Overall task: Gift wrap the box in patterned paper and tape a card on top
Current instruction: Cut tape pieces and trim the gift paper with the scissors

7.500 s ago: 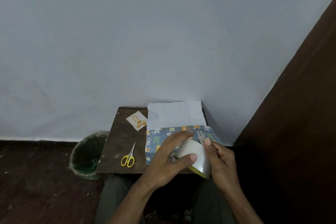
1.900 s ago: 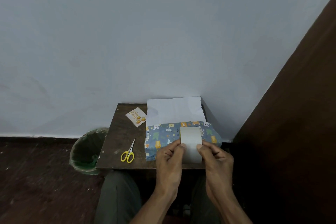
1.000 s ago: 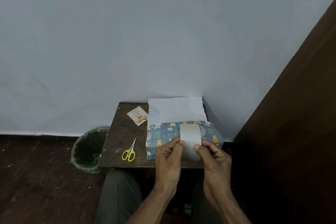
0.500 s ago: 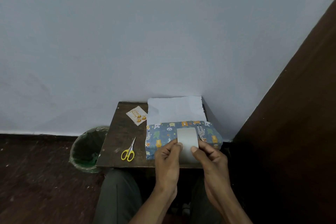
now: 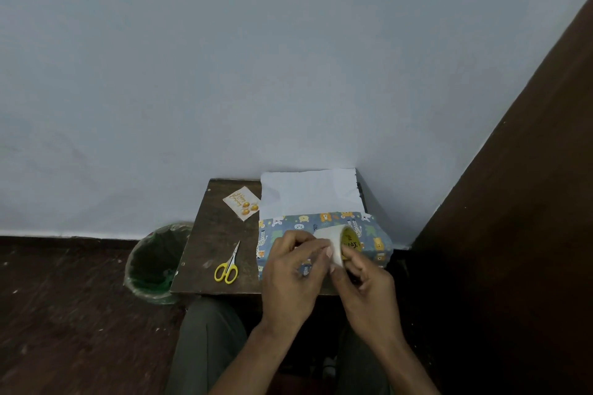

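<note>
In the head view, the only one, a small dark surface sits at lower centre of the frame against a pale wall. On its right half lies the box, partly covered in blue patterned paper with little animals; the paper's white underside stands up as a loose flap behind the box, toward the wall. Both hands hover just in front of the box, over its near edge. The left hand and right hand both have fingers curled round a tape roll, turned so its yellow core faces right, and the fingertips meet at the roll's rim (apparently picking for the loose end, though the end itself is too small to see).

The card lies at the upper left of the surface, well apart from the box, and yellow-handled scissors lie at left, nearer the front edge. A bin with a green liner stands on the floor just left of the surface.

Judging by this, the step in hand is freeing a length of tape to fix the paper seam. Next comes pulling a strip out, cutting it, then folding the white flap down and pressing tape across it.
</note>
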